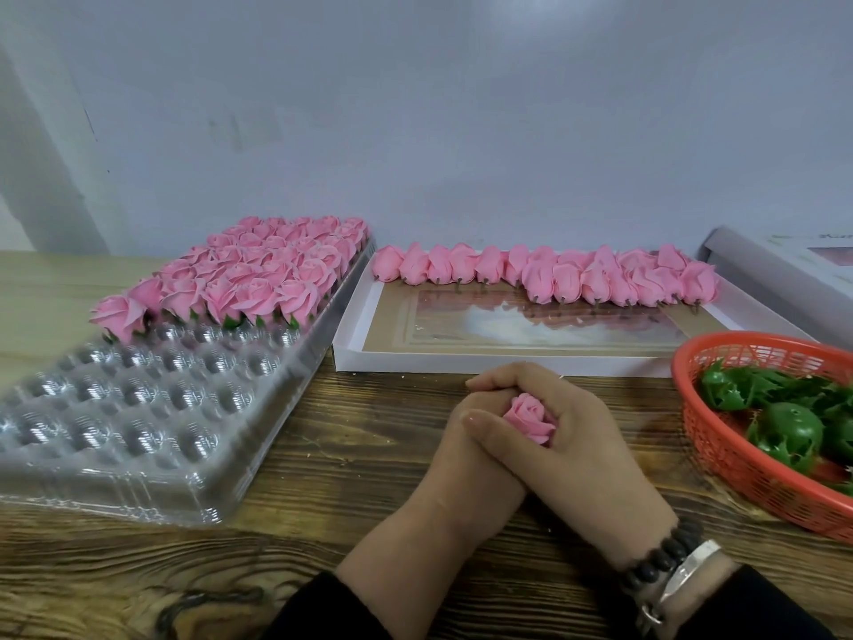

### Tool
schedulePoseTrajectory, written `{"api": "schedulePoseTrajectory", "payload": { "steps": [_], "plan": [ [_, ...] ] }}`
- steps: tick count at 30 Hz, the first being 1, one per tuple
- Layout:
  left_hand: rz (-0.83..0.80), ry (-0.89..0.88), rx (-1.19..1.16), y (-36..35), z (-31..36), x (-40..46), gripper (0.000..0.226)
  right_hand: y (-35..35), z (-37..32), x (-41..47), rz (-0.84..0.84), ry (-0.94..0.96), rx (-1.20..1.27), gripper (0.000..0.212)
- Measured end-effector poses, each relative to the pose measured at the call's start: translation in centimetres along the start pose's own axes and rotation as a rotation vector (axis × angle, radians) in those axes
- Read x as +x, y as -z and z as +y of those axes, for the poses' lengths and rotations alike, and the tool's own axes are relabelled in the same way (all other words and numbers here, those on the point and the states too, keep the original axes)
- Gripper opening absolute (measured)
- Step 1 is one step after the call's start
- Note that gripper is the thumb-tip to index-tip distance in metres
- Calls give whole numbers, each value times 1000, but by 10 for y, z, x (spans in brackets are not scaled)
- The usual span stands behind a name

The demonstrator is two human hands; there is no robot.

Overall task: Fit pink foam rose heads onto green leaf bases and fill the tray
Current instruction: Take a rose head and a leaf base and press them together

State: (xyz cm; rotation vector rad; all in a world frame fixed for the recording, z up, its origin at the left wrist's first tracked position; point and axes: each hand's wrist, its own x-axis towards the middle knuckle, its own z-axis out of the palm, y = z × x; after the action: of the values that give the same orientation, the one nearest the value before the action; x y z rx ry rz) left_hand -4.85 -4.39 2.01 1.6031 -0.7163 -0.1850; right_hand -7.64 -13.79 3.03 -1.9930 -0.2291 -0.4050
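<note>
Fitting is the step in hand, by the look of it. In the head view, both hands meet over the wooden bench, in front of the white box. The left hand and the right hand are curled together round one pink rose head, each grip clamped on it, with only the top of the bloom peeping out between the fingers. Whether a green leaf base already sits under the bloom cannot be told, since the palms hide its underside.

To the left lies the clear plastic tray. Its far rows are packed with finished roses, green showing beneath them, while the near rows of cups are vacant, so I judge the tray a bit over half filled. The white box behind the hands holds a row of bare rose heads along its far side, stubs pointing toward the person. At the right, the red basket holds loose leaf bases.

Judging from this, the next move calls for seating the bloom squarely in its base, if not done yet, then carrying it left and setting it upright in a vacant cup just beside the nearest filled row. Soft foam asks for a gentle squeeze, lest the petals crease.
</note>
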Motion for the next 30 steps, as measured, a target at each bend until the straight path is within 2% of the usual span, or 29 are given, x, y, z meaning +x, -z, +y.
{"api": "schedulePoseTrajectory", "payload": {
  "steps": [2, 5, 8, 11, 12, 15, 19, 20, 23, 24, 25, 26, 27, 28, 30],
  "plan": [
    [89, -7, -7, 2, 0, 1, 12, 2, 3, 1, -51, -24, 35, 47],
    [116, -33, -81, 5, 4, 3, 8, 5, 8, 2, -102, -39, 65, 64],
    [179, -20, -95, 8, 5, 5, 6, 7, 9, 1, -51, -5, 63, 78],
    [204, 6, -60, 10, 3, 5, 11, 7, 4, 1, 56, 183, -157, 64],
    [195, 7, -43, 11, 2, 5, 18, 6, 3, 1, 68, 229, -191, 58],
    [170, 17, 78, 10, 3, 4, 32, 5, 3, 1, 69, 247, -154, 36],
    [189, 73, 168, 9, 0, 6, 18, 6, 5, 2, 71, 216, -147, 8],
    [204, 92, 178, 9, -2, 7, 25, 7, 5, 2, 71, 211, -148, 5],
    [128, 203, 72, 16, -7, 9, 76, 11, 4, 4, 50, 226, -154, 1],
    [71, 240, -6, 19, -8, 10, 78, 12, 3, 3, 34, 242, -158, 3],
    [0, 255, -62, 22, -7, 9, 71, 13, 3, 3, 12, 262, -169, 5],
    [-64, 257, -49, 24, -5, 8, 54, 13, 2, 2, -14, 276, -180, 5],
    [-112, 258, 18, 25, -1, 6, 32, 13, 1, 2, -40, 282, -185, 4],
    [-134, 261, 88, 27, 0, 5, 20, 13, 0, 2, -65, 278, -175, 3],
    [-150, 271, 142, 27, 3, 5, 25, 14, 0, 1, -82, 268, -149, 4]
  ]
}}
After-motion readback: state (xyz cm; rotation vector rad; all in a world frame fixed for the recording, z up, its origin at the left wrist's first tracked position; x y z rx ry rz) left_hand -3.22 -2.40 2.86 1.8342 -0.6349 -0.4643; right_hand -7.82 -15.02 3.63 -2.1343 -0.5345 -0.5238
